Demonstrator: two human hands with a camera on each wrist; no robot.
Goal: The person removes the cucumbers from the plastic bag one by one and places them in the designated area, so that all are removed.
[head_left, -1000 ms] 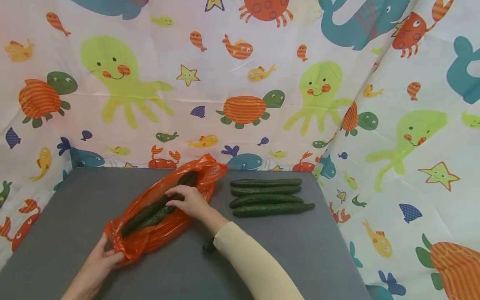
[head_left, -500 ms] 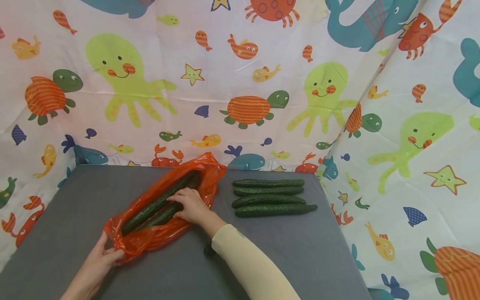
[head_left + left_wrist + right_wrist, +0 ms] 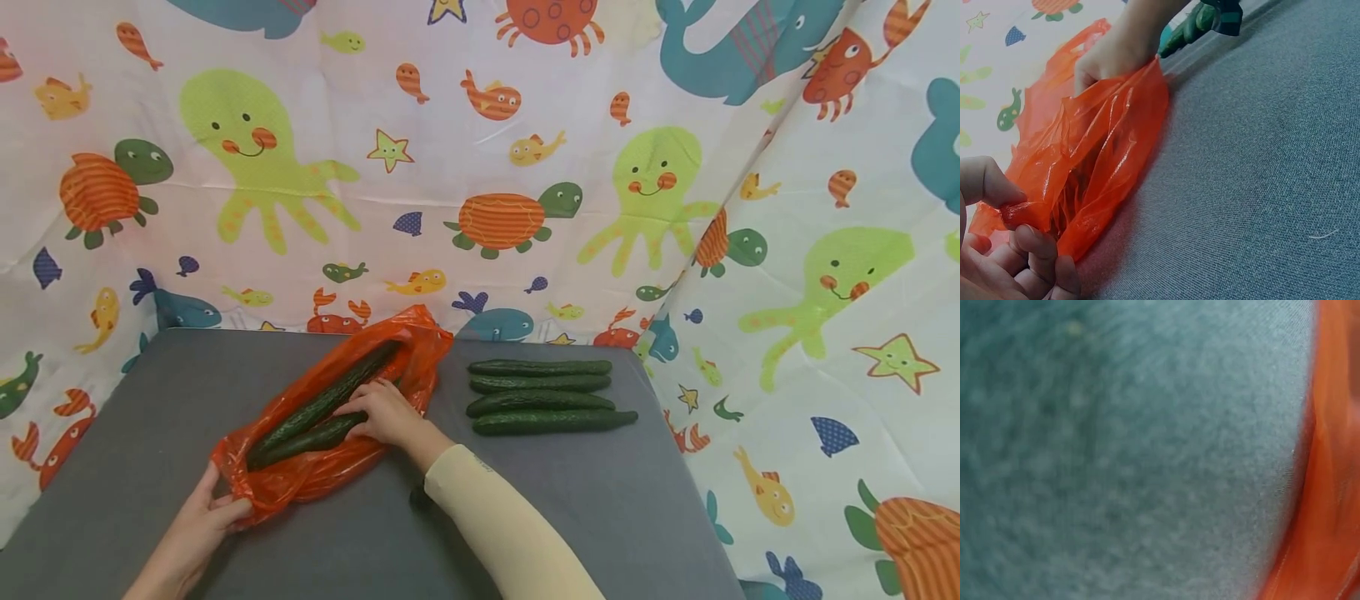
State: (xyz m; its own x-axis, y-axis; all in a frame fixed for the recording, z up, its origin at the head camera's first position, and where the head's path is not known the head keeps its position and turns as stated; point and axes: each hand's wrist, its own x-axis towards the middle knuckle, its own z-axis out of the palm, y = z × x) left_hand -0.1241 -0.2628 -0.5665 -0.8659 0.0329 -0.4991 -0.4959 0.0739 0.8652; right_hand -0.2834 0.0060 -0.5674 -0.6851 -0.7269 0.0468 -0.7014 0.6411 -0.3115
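Observation:
An orange plastic bag (image 3: 322, 482) lies slantwise on the table with its opening upward. Two dark green cucumbers lie side by side inside: the far cucumber (image 3: 322, 404) and the near cucumber (image 3: 303, 444). My left hand (image 3: 197, 523) pinches the bag's near-left edge between thumb and fingers; the left wrist view shows the thin film gathered at the fingertips (image 3: 1035, 231). Reaching into the bag, my right hand (image 3: 390, 417) has its fingers curled over the right part of the near cucumber. Only the bag's side and the table show in the right wrist view.
Several cucumbers (image 3: 555, 422) lie in a neat row at the right on the grey table (image 3: 585, 517). A small dark object (image 3: 420, 498) shows beneath my right sleeve (image 3: 510, 525). A curtain (image 3: 420, 192) printed with sea animals closes off the back and sides.
My right hand has moved slightly right and down with the near cucumber, which now lies lower beside the far one. My left hand has kept its pinch on the bag.

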